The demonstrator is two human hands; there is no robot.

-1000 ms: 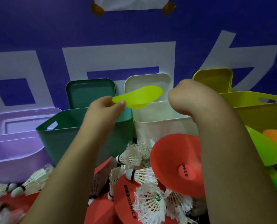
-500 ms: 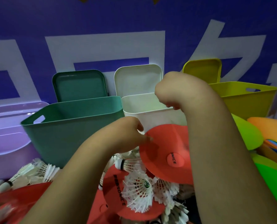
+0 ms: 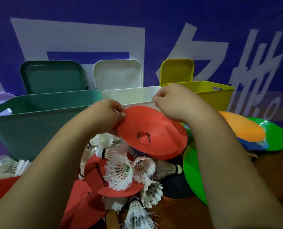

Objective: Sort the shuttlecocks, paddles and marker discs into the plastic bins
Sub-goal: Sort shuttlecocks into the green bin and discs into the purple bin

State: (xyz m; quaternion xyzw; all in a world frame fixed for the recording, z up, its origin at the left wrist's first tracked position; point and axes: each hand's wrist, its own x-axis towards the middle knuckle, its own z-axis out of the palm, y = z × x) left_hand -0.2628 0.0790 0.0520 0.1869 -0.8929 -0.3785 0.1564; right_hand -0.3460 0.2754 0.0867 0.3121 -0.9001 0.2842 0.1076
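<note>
Yellow-green disc is gone from L hand [image 3: 104, 113], prob. binned. L hand is now pinching rim of red marker disc [image 3: 162, 129], lifting it off shuttlecock pile [image 3: 121, 172], just before white bin [image 3: 134, 96]. R hand [image 3: 170, 103] is curling; contents can't tell.

Dim, even indoor light with soft shadows; wide-angle bending and blur grow toward the edges, centre reasonably sharp.

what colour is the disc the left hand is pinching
Red-orange marker disc, pinched at its rim by the left hand; the head view shows it best.
</note>
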